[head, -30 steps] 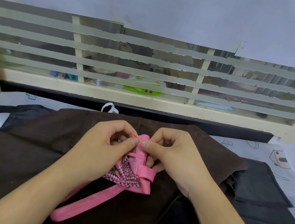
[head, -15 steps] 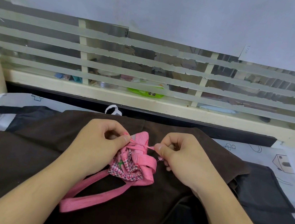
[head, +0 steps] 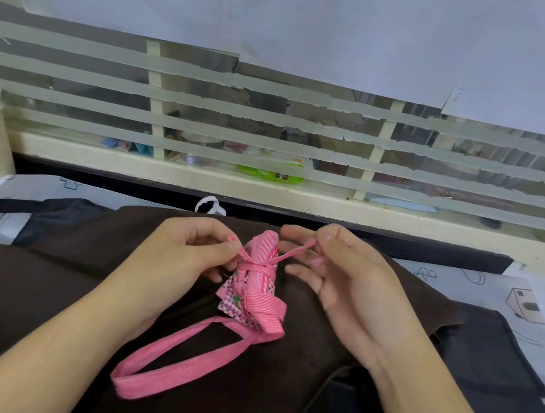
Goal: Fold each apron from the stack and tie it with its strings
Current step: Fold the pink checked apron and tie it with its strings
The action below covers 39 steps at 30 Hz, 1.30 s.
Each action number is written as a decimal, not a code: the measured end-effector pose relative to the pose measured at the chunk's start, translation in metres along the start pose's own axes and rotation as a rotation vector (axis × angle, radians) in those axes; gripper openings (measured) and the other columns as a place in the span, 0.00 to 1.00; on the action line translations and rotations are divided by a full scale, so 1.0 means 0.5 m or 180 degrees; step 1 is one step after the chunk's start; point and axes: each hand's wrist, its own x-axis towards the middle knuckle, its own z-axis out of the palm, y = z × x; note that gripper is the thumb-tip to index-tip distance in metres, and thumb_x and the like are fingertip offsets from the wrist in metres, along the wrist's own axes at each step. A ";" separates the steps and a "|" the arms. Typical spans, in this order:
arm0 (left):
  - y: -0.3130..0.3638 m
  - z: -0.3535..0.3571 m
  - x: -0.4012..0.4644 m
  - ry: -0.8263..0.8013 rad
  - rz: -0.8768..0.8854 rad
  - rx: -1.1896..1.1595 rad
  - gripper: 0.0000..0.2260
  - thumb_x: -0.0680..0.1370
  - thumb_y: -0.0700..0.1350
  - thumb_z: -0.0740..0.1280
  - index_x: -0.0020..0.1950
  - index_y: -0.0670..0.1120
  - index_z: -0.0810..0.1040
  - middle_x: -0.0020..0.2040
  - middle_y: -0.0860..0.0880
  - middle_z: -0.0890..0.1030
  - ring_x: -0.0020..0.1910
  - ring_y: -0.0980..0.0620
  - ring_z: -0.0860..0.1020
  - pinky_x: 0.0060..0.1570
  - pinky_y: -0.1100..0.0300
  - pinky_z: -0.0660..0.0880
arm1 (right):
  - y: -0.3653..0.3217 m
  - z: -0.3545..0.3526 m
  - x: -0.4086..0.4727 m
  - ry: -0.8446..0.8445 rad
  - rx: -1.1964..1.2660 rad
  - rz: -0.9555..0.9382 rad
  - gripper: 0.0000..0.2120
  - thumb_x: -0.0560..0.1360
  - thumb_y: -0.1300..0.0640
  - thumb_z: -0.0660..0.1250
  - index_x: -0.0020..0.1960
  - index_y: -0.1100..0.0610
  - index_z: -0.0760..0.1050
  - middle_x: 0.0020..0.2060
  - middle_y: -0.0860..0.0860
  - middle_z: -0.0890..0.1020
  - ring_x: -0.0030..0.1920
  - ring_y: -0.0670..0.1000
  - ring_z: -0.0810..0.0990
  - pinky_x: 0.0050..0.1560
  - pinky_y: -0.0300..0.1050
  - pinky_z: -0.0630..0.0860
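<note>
1. Pink ribbed neck strap lies in a long loop at the lower centre of the frame, on a dark brown cloth that covers most of the desk.
2. Both forearms come in from the bottom corners and meet over the cloth in the middle of the frame.
3. Just above the loop sits the folded apron, a small pink bundle with a checked pink and white patch showing at its lower left side. It rests on the brown cloth, between the two hands.
4. Thin pink strings cross around the bundle's upper part and run out to both sides.
5. The left hand touches the bundle's left side; its thumb and forefinger are pressed together on the left string end, the other fingers curled.
6. The right hand is just right of the bundle, palm turned inward. Its thumb and forefinger pinch the right string end, which runs taut up and to the right from the bundle; the remaining fingers are spread apart and loose.
7. Black fabric lies under the brown cloth at the right and left edges.
8. A white printed desk cover shows beyond it.
9. Across the upper half of the frame runs a window with cream slats, white paper hanging above.
</note>
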 end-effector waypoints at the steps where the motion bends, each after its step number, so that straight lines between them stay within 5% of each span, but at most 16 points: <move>1: 0.000 0.006 -0.001 -0.0033 -0.0014 -0.0130 0.06 0.81 0.36 0.68 0.47 0.39 0.85 0.44 0.39 0.85 0.44 0.47 0.82 0.45 0.55 0.78 | 0.003 0.005 0.000 -0.0086 0.0221 0.0006 0.10 0.80 0.59 0.64 0.42 0.60 0.78 0.57 0.65 0.85 0.57 0.61 0.84 0.53 0.50 0.83; 4: 0.001 0.011 -0.001 -0.0126 -0.0121 -0.0737 0.06 0.80 0.35 0.68 0.50 0.34 0.83 0.45 0.41 0.84 0.43 0.48 0.79 0.40 0.59 0.75 | 0.010 0.015 0.001 -0.0075 0.0477 0.0098 0.16 0.84 0.58 0.60 0.39 0.60 0.76 0.45 0.64 0.85 0.50 0.63 0.85 0.45 0.51 0.84; 7: 0.003 0.013 -0.002 -0.0348 -0.0300 -0.1220 0.09 0.77 0.39 0.68 0.52 0.34 0.82 0.41 0.43 0.81 0.39 0.50 0.76 0.41 0.58 0.75 | 0.014 0.021 0.001 0.0065 0.0467 0.0197 0.14 0.86 0.58 0.58 0.41 0.59 0.69 0.33 0.56 0.75 0.38 0.57 0.80 0.37 0.49 0.81; 11: -0.001 0.027 -0.004 -0.0446 -0.0367 -0.1342 0.07 0.77 0.39 0.67 0.48 0.37 0.83 0.35 0.43 0.74 0.33 0.52 0.72 0.34 0.62 0.73 | 0.019 0.019 0.005 0.0298 0.0466 0.0199 0.14 0.86 0.62 0.55 0.41 0.57 0.66 0.32 0.54 0.64 0.32 0.52 0.70 0.32 0.45 0.72; 17: 0.001 0.019 0.001 -0.0283 -0.0206 -0.1458 0.09 0.76 0.38 0.67 0.41 0.41 0.86 0.41 0.40 0.78 0.33 0.54 0.67 0.37 0.62 0.74 | 0.010 0.004 0.007 0.0529 0.0437 0.0110 0.17 0.85 0.67 0.52 0.39 0.56 0.64 0.31 0.52 0.62 0.30 0.50 0.65 0.30 0.44 0.63; 21: -0.010 0.022 -0.001 -0.0357 -0.0289 -0.0944 0.10 0.82 0.40 0.65 0.45 0.38 0.84 0.33 0.44 0.70 0.32 0.52 0.69 0.33 0.63 0.72 | 0.022 0.008 0.002 0.0521 0.0053 0.0087 0.14 0.86 0.62 0.57 0.41 0.57 0.67 0.31 0.52 0.63 0.31 0.51 0.65 0.30 0.43 0.65; 26: -0.007 0.023 -0.002 -0.0267 -0.0114 -0.0598 0.12 0.84 0.41 0.65 0.45 0.39 0.85 0.37 0.40 0.74 0.34 0.52 0.70 0.40 0.56 0.68 | 0.027 0.014 -0.001 0.0221 -0.0015 0.0003 0.06 0.80 0.57 0.66 0.52 0.60 0.73 0.34 0.53 0.71 0.31 0.51 0.71 0.31 0.44 0.69; 28: -0.007 0.024 -0.003 -0.0265 -0.0089 -0.0560 0.12 0.84 0.40 0.65 0.46 0.41 0.86 0.36 0.41 0.76 0.34 0.51 0.71 0.40 0.56 0.68 | 0.029 0.009 0.003 0.0366 -0.0596 -0.0038 0.06 0.77 0.59 0.68 0.51 0.60 0.76 0.33 0.52 0.73 0.31 0.51 0.72 0.32 0.45 0.69; 32: -0.005 0.025 -0.004 -0.0215 0.0003 -0.0300 0.13 0.84 0.42 0.65 0.43 0.44 0.85 0.37 0.36 0.75 0.33 0.48 0.69 0.34 0.60 0.68 | 0.028 0.001 0.000 0.0566 -0.2947 -0.0255 0.07 0.80 0.57 0.68 0.45 0.48 0.79 0.35 0.45 0.79 0.36 0.43 0.76 0.40 0.37 0.72; 39: -0.011 0.028 -0.002 0.0000 0.0113 -0.0095 0.10 0.84 0.43 0.67 0.47 0.42 0.84 0.28 0.52 0.77 0.29 0.57 0.69 0.31 0.69 0.69 | 0.017 0.030 -0.015 -0.0039 -0.3774 -0.0026 0.10 0.81 0.53 0.70 0.40 0.48 0.80 0.35 0.44 0.81 0.34 0.42 0.77 0.37 0.34 0.74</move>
